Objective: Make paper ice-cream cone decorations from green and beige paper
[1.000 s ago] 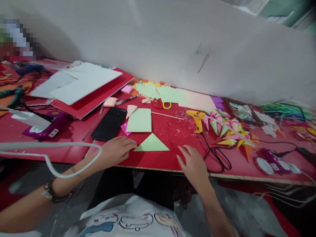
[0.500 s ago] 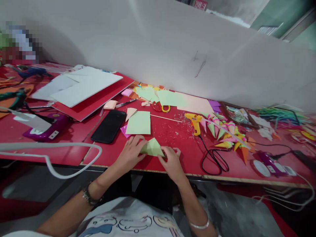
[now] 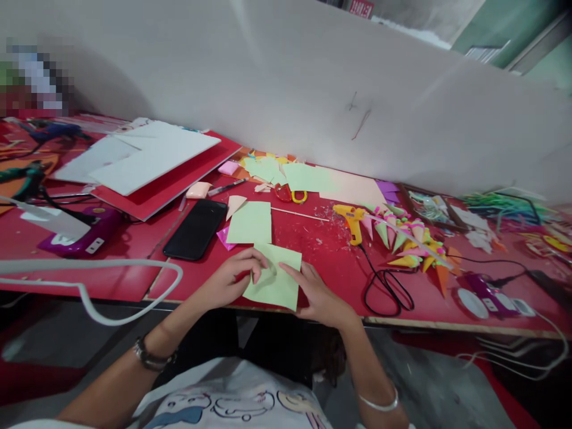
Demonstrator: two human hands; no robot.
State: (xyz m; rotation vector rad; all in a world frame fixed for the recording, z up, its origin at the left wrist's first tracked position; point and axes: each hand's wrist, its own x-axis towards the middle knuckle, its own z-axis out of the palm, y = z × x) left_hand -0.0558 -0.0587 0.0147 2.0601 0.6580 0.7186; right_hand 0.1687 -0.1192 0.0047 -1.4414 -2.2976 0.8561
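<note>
A square sheet of light green paper [image 3: 281, 286], unfolded, lies near the front edge of the red table between my hands. My left hand [image 3: 232, 279] is closed at its left side, with bent fingers over the sheet. On the right side my right hand [image 3: 322, 298] grips the sheet, its index finger stretched across the top and its thumb at the lower corner. A second stack or sheet of green paper [image 3: 250, 221] sits just behind, beside a peach paper piece [image 3: 235, 205] and a pink piece [image 3: 226, 238].
A black phone [image 3: 195, 229] lies to the left. Scissors [image 3: 297, 195] and a thin stick [image 3: 299, 214] are further back. At right stand a yellow glue gun [image 3: 351, 220] with its cord, several paper cones [image 3: 402, 229], and a purple power socket [image 3: 485, 292]. White boards [image 3: 156, 155] lie back left.
The green paper, folded to a point before, is now opened out flat. My left hand has shifted slightly left and down, and my right hand has moved to the sheet's right edge.
</note>
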